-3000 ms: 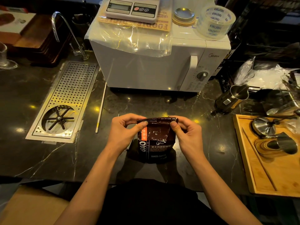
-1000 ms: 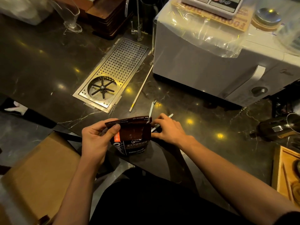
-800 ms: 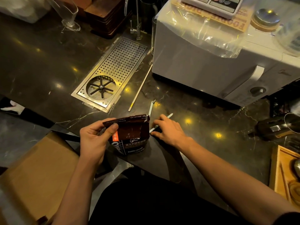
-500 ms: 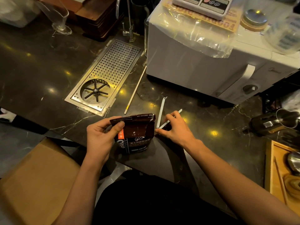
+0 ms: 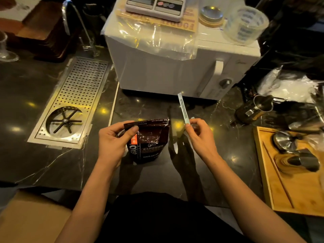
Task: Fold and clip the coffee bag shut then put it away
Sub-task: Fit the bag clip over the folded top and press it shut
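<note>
— Where's the coffee bag (image 5: 148, 141)?
— Upright near the surface's (image 5: 31, 162) front edge; your left hand (image 5: 112, 139) pinches its folded top corner, covering part of the label.
— And the clip (image 5: 183, 109)?
— Your right hand (image 5: 199, 135) fingers (image 5: 188, 125) nip its lower end; it looks open, though your hand hides the hinge.

The bench (image 5: 219, 155) is bare in front, between the coffee bag (image 5: 149, 142) and the wooden tray (image 5: 266, 172). Behind, the big white microwave (image 5: 166, 71) blocks the way.
</note>
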Demonstrator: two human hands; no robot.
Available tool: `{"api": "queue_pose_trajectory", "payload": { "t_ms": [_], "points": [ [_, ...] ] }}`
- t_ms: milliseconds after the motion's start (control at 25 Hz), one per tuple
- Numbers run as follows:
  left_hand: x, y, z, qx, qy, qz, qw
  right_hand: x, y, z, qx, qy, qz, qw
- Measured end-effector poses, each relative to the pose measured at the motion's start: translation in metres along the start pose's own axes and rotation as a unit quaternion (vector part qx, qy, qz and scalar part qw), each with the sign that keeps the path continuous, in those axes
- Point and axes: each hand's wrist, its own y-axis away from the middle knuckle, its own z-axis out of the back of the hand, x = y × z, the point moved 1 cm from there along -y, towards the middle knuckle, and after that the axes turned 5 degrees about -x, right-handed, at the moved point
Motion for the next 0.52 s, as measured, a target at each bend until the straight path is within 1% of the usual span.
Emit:
{"api": "queue_pose_trajectory", "payload": {
  "t_ms": [120, 280, 400, 520],
  "points": [
    [-0.001, -0.008, -0.016, 0.031, -0.013, 0.003, 0.999, 0.006, 0.01, 0.016, -0.026, -0.085, -0.032, 0.996],
    [0.0, -0.012, -0.024, 0.054, -0.015, 0.011, 0.998, 0.019, 0.026, 0.026, -0.05, -0.204, -0.042, 0.977],
    [0.002, -0.011, -0.021, 0.059, -0.016, 0.016, 0.998, 0.027, 0.035, 0.024, -0.055, -0.231, -0.032, 0.971],
    [0.004, -0.013, -0.015, 0.066, -0.017, 0.025, 0.997, 0.036, 0.041, 0.018, -0.043, -0.214, -0.006, 0.976]
  ]
}}
